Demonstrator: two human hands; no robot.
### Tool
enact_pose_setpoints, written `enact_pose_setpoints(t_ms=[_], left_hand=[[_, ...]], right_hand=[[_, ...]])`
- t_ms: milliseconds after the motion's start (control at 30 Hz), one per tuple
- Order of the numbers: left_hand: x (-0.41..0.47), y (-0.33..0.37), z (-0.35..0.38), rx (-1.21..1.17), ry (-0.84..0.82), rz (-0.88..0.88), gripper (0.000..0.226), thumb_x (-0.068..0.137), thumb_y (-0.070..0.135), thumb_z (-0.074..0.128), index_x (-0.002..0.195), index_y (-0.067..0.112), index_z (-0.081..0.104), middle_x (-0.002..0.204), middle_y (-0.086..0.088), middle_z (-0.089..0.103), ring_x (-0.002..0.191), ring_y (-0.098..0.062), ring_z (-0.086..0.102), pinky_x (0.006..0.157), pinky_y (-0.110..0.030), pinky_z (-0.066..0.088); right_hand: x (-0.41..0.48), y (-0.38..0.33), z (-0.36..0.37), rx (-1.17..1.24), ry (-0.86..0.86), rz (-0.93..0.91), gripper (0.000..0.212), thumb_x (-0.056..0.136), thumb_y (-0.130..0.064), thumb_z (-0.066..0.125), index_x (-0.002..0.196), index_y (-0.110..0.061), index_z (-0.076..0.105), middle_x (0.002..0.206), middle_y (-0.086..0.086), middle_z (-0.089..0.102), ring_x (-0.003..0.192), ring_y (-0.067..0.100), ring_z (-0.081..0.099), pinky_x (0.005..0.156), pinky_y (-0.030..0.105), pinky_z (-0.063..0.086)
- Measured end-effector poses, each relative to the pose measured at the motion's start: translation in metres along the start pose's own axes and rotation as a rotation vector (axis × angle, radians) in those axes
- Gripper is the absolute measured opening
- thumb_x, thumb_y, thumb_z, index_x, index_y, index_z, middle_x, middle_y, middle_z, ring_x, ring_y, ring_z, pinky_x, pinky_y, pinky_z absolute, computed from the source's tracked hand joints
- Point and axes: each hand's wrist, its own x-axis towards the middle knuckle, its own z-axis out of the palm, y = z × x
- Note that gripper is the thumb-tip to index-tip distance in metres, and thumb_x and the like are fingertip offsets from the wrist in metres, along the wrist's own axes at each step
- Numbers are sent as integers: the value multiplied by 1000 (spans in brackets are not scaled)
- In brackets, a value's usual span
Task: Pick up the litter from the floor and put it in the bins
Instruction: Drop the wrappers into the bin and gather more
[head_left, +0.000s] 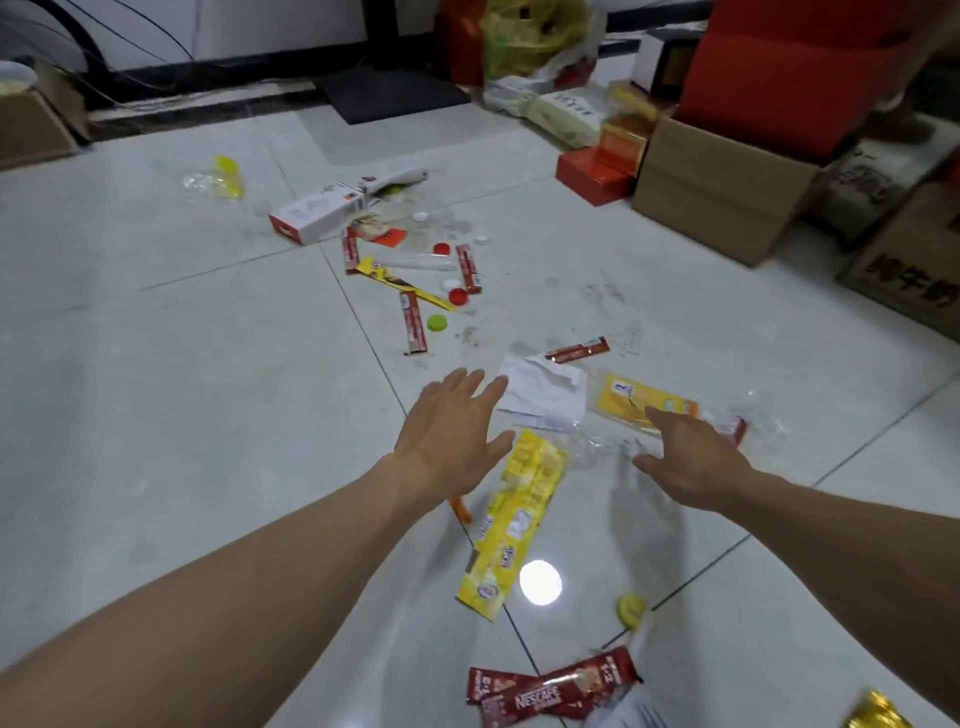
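Litter lies scattered over the white tiled floor. My left hand (451, 435) reaches forward with straight spread fingers, its tips near a crumpled white paper (543, 391), holding nothing. My right hand (691, 457) is stretched out open over a clear plastic bottle with an orange-yellow label (631, 397). Between the two hands lies a long yellow wrapper (514, 525). Red coffee sachets (550, 691) lie near the bottom edge. Further off are more red sachets (413, 322), bottle caps (437, 322) and a white carton (317, 210). No bin can be made out.
Cardboard boxes (722, 192) and red boxes (592, 174) line the right side. A yellow plastic bag (530, 41) stands at the back. A crushed clear bottle with a yellow cap (221, 179) lies at the far left. A yellow cap (631, 609) lies near my right arm.
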Motion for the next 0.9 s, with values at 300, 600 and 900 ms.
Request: enact_pose_setpoints(t_ms=[300, 600, 900], left_hand=[[-14, 15, 61, -241, -271, -105, 82, 86, 44, 66, 152, 29, 19, 129, -11, 44, 122, -28, 41, 97, -36, 40], [-5, 24, 91, -404, -279, -197, 94, 74, 28, 79, 150, 31, 23, 123, -7, 40, 119, -26, 40, 88, -31, 43], [0, 32, 104, -496, -230, -293, 88, 72, 7, 78, 144, 31, 34, 121, -8, 41, 106, -25, 52, 77, -27, 46]], right_hand=[[6, 4, 10, 71, 12, -21, 65, 92, -36, 55, 149, -20, 28, 148, 8, 42, 135, 31, 38, 105, 43, 38], [13, -3, 22, 132, 17, -93, 56, 93, -29, 57, 141, -8, 39, 140, 13, 50, 130, 31, 43, 101, 41, 40], [24, -8, 29, 235, 48, -156, 67, 89, -32, 64, 148, -16, 36, 148, 6, 44, 136, 26, 39, 106, 34, 35]])
